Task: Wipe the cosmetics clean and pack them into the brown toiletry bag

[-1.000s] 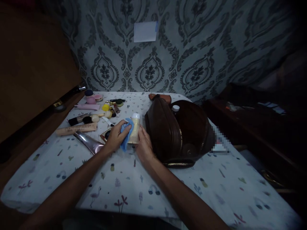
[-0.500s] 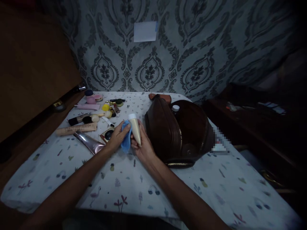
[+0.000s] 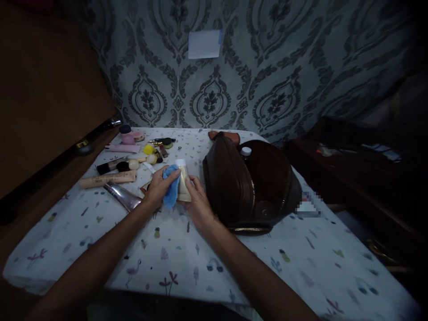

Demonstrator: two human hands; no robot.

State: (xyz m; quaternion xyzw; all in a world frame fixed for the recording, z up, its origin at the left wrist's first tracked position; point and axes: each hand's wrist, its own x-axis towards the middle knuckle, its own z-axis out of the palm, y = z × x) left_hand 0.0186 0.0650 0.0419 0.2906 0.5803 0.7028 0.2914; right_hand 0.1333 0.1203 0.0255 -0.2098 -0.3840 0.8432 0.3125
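My left hand (image 3: 158, 186) is closed around a blue cloth (image 3: 170, 191), its thumb pressing the cloth to the side of a cream-coloured tube (image 3: 183, 185). The tube has a white cap (image 3: 180, 163) at its upper end, and its flat end points down toward me. On the right side, my right hand (image 3: 199, 198) grips the tube between thumb and fingers. A silvery tube (image 3: 122, 196) lies just left of my left hand. Partly hidden behind that hand is a compact (image 3: 146, 187).
A brown leather bag (image 3: 230, 187) stands unzipped right of my hands, a white-capped bottle (image 3: 246, 152) inside. At the left lie a beige tube (image 3: 109, 179), a pink tube (image 3: 123, 148), a dark-lidded pink jar (image 3: 127, 135) and brushes. An orange-brown case (image 3: 229, 136) is behind the bag.
The tube has turned, so its broad face now shows instead of its narrow side. My left hand and the cloth have shifted slightly left along it.
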